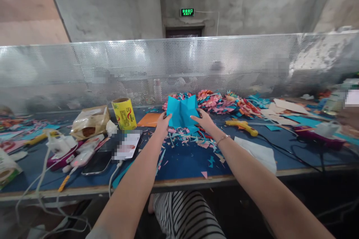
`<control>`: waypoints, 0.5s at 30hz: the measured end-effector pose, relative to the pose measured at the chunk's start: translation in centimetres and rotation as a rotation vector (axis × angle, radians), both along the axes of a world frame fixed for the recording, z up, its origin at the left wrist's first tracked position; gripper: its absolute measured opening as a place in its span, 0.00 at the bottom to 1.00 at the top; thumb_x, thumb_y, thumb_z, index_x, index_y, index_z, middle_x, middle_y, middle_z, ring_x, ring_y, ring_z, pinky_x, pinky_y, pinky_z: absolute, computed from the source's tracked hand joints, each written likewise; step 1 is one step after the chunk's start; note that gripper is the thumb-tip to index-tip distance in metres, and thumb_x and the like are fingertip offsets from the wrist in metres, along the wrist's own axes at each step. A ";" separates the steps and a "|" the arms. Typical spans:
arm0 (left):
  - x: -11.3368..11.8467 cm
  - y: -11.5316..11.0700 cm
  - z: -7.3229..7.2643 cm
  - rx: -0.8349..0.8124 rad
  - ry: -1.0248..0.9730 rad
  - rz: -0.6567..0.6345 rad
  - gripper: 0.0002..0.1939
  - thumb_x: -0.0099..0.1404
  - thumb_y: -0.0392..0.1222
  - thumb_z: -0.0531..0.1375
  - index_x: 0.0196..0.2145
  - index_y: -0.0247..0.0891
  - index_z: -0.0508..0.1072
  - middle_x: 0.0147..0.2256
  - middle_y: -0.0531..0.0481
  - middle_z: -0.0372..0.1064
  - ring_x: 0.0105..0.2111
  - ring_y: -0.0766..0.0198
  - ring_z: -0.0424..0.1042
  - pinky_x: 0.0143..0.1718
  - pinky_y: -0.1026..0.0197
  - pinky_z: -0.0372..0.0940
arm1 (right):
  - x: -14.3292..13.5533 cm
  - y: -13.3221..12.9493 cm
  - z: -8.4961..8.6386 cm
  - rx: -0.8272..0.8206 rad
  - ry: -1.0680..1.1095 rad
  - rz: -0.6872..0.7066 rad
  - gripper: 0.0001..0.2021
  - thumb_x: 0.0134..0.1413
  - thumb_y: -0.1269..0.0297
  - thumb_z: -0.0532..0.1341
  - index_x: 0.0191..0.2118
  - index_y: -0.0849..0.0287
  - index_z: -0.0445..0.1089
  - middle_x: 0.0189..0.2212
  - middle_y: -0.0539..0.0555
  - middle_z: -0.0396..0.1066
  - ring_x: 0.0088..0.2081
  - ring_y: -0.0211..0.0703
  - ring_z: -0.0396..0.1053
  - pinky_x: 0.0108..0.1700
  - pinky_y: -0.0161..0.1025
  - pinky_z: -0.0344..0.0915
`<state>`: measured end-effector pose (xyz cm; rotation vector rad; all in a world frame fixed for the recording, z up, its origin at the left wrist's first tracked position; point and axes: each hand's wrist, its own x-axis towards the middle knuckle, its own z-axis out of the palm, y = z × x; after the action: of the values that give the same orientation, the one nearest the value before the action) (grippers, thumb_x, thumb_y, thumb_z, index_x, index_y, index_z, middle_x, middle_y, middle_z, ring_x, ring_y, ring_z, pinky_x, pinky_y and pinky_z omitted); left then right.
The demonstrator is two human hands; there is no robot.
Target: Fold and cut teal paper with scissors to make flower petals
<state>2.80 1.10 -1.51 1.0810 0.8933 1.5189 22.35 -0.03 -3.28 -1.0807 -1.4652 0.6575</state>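
Between my hands, a creased sheet of blue paper (182,111) is held up above the table, with fold lines running through its middle. My left hand (165,121) grips its left edge, and my right hand (202,118) pinches the right edge, thumb on the near face. Behind the sheet lie heaps of cut pink, orange and blue paper pieces (215,102). Small paper scraps (193,139) are scattered on the blue tabletop (183,160) below my hands. An orange paper sheet (148,120) rests left of my left hand.
Yellow glue gun (242,127) with a black cord and a white sheet (256,153) lie at right. Left are a phone (129,145), a yellow tape roll (124,114), a brown bag (91,121) and white cables (42,179). A perforated metal screen (179,67) stands behind.
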 end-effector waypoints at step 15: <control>2.1 -0.9 -1.2 0.230 0.172 -0.147 0.19 0.49 0.48 0.64 0.37 0.36 0.71 0.33 0.48 0.70 0.33 0.63 0.70 0.36 0.61 0.64 | -2.8 -2.5 0.0 0.282 -0.567 0.290 0.33 0.51 0.58 0.56 0.62 0.52 0.46 0.57 0.57 0.57 0.55 0.48 0.59 0.54 0.48 0.58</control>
<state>4.89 0.20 -2.71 1.4305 0.7484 1.4455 19.58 -2.49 -3.25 -0.8743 -2.1612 0.3304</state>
